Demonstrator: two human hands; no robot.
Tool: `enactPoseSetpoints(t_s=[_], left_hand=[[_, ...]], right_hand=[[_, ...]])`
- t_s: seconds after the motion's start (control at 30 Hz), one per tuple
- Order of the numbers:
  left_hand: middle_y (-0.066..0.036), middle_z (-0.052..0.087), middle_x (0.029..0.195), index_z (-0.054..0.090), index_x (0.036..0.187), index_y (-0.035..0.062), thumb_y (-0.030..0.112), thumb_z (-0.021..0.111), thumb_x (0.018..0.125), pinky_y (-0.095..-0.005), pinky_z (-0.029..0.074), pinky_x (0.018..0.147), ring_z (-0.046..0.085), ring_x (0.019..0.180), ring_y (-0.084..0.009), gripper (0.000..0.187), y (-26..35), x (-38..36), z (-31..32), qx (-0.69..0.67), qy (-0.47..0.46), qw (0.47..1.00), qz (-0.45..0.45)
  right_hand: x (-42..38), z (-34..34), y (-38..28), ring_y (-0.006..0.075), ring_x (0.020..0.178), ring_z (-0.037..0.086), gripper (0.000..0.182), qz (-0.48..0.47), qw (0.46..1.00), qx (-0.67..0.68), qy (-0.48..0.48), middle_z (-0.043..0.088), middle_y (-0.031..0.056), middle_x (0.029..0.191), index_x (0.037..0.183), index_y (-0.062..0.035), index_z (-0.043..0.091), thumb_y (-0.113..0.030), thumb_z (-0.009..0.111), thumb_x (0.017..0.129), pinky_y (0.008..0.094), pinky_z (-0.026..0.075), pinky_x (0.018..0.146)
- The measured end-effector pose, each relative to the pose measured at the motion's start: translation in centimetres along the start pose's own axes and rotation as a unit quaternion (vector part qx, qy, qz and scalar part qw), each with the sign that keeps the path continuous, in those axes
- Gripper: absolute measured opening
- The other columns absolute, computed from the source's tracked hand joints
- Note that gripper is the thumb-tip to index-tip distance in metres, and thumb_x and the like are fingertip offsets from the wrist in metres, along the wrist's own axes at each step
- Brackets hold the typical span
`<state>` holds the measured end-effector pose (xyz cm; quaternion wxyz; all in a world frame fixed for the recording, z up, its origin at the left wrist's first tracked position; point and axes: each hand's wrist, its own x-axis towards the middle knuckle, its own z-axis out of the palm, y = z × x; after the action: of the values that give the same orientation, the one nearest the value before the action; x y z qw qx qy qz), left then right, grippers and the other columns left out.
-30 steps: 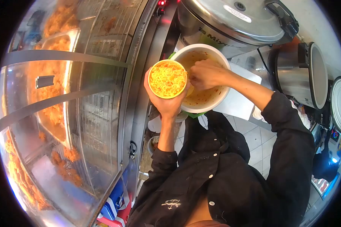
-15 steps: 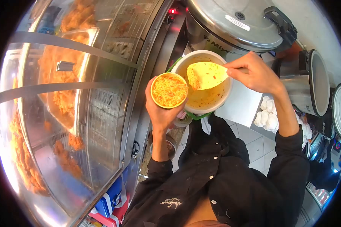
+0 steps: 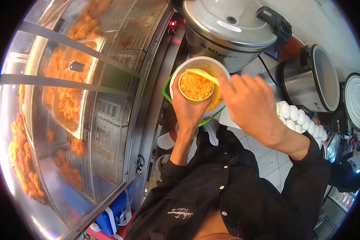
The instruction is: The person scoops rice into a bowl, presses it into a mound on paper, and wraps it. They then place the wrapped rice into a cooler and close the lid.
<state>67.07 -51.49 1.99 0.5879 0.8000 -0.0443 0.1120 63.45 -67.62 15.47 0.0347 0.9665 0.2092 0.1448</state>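
Note:
My left hand (image 3: 188,114) is wrapped round a small round cup (image 3: 197,101) filled to the brim with orange-yellow rice (image 3: 196,86). In my right hand (image 3: 252,106) is a yellow-coated rice paddle (image 3: 206,75), its blade lying along the far rim of the cup. The back of that hand hides the paddle's handle. Beneath the cup stands a white round tub (image 3: 200,60) with yellow residue inside, partly covered by my hands and the cup.
A glass display cabinet (image 3: 108,132) with fried pieces (image 3: 70,100) fills the left side. A large Miyako rice cooker (image 3: 228,32) stands behind the tub, and an open steel cooker (image 3: 304,80) is at the right. White wrapped bundles (image 3: 296,118) lie below it. Scissors (image 3: 140,163) hang by the cabinet.
My left hand has brought the cup right, over the tub. My right hand has come lower and nearer, and the paddle has gone from above the tub to the cup's rim.

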Motion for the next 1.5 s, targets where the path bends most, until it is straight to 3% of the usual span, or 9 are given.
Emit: enactPoseSetpoints(t_s=[0.07, 0.23, 0.33, 0.77, 0.83, 1.1, 1.3, 1.4, 1.5], left_hand=[[-0.018, 0.067, 0.128, 0.042, 0.142, -0.0022, 0.017, 0.097, 0.066, -0.0382, 0.052, 0.103, 0.067, 0.118, -0.0261, 0.096, -0.5, 0.0, 0.3, -0.015, 0.013, 0.999, 0.029], [-0.017, 0.062, 0.13, 0.036, 0.144, -0.0016, 0.008, 0.096, 0.063, -0.0378, 0.05, 0.106, 0.064, 0.121, -0.0254, 0.101, -0.6, 0.1, 0.6, -0.068, 0.032, 0.994, 0.077], [-0.016, 0.061, 0.129, 0.032, 0.145, -0.0012, 0.004, 0.093, 0.064, -0.0371, 0.05, 0.106, 0.063, 0.12, -0.025, 0.102, -1.3, 0.3, 0.8, -0.078, 0.005, 0.994, 0.08], [-0.016, 0.056, 0.131, 0.03, 0.146, 0.0002, 0.002, 0.091, 0.064, -0.0387, 0.048, 0.108, 0.059, 0.125, -0.0256, 0.103, -1.5, -0.2, 0.6, -0.204, -0.059, 0.977, 0.017], [-0.015, 0.055, 0.132, 0.031, 0.144, 0.0007, 0.0, 0.091, 0.063, -0.0376, 0.048, 0.108, 0.058, 0.125, -0.0255, 0.102, -0.9, 0.2, 0.2, -0.208, -0.073, 0.975, -0.006], [-0.014, 0.057, 0.132, 0.033, 0.144, 0.0002, 0.0, 0.09, 0.068, -0.0376, 0.048, 0.108, 0.059, 0.124, -0.0234, 0.096, -0.5, 1.0, -2.0, -0.266, -0.074, 0.96, -0.038], [-0.014, 0.054, 0.132, 0.033, 0.145, -0.0002, 0.005, 0.093, 0.068, -0.037, 0.046, 0.108, 0.058, 0.124, -0.0232, 0.097, -1.2, 0.6, -5.3, -0.194, 0.009, 0.981, 0.005], [-0.013, 0.051, 0.134, 0.035, 0.146, -0.0003, 0.002, 0.092, 0.068, -0.0375, 0.045, 0.109, 0.055, 0.124, -0.0229, 0.096, -0.8, 0.0, -6.1, -0.113, 0.036, 0.991, 0.054], [-0.013, 0.05, 0.137, 0.034, 0.149, 0.0009, 0.001, 0.091, 0.068, -0.0396, 0.043, 0.111, 0.054, 0.126, -0.0243, 0.099, 0.8, -1.0, -5.2, -0.163, 0.038, 0.984, 0.052]], right_hand=[[0.1, -1.0, 1.4, 0.0277, 0.073, 0.068, 0.02, 0.071, 0.991, 0.108, 0.042, 0.066, 0.0109, 0.077, 0.104, -0.003, 0.07, -0.017, 0.066, 0.091, 0.0408, 0.049, 0.063], [-0.3, -1.5, 4.1, 0.0312, 0.064, 0.065, 0.021, 0.218, 0.902, 0.367, -0.058, 0.063, 0.0227, 0.073, 0.102, 0.0013, 0.067, -0.018, 0.059, 0.102, 0.0399, 0.045, 0.059], [-1.9, 3.3, 3.1, 0.0137, 0.061, 0.049, 0.025, 0.196, 0.816, 0.542, -0.052, 0.058, 0.0175, 0.067, 0.105, 0.0062, 0.068, -0.018, 0.06, 0.103, 0.0348, 0.042, 0.058], [-1.9, 4.8, 4.0, 0.014, 0.061, 0.048, 0.028, 0.192, 0.81, 0.539, -0.129, 0.06, 0.0197, 0.066, 0.108, 0.0077, 0.071, -0.018, 0.061, 0.103, 0.0354, 0.042, 0.06], [-1.7, 4.9, 4.7, 0.0076, 0.065, 0.04, 0.029, 0.173, 0.822, 0.533, -0.1, 0.048, 0.0012, 0.066, 0.113, 0.0082, 0.07, -0.019, 0.061, 0.105, 0.03, 0.036, 0.056], [-1.1, 6.3, 5.0, 0.005, 0.063, 0.04, 0.036, 0.173, 0.829, 0.53, -0.044, 0.047, -0.0049, 0.067, 0.114, 0.0071, 0.07, -0.026, 0.058, 0.107, 0.0271, 0.033, 0.054], [-1.5, 9.6, 4.0, 0.0292, 0.063, 0.066, 0.032, 0.249, 0.868, 0.429, -0.015, 0.072, 0.0133, 0.074, 0.107, 0.0052, 0.072, -0.025, 0.064, 0.099, 0.0405, 0.052, 0.066], [-2.2, 13.0, 1.3, 0.0375, 0.094, 0.068, 0.035, 0.125, 0.964, 0.225, 0.063, 0.069, 0.0178, 0.106, 0.125, -0.001, 0.068, -0.023, 0.064, 0.098, 0.0396, 0.054, 0.084], [-1.8, 10.7, -0.5, 0.0312, 0.119, 0.061, 0.039, 0.15, 0.875, 0.46, 0.033, 0.063, 0.018, 0.125, 0.132, -0.001, 0.063, -0.025, 0.061, 0.101, 0.0409, 0.048, 0.101]])
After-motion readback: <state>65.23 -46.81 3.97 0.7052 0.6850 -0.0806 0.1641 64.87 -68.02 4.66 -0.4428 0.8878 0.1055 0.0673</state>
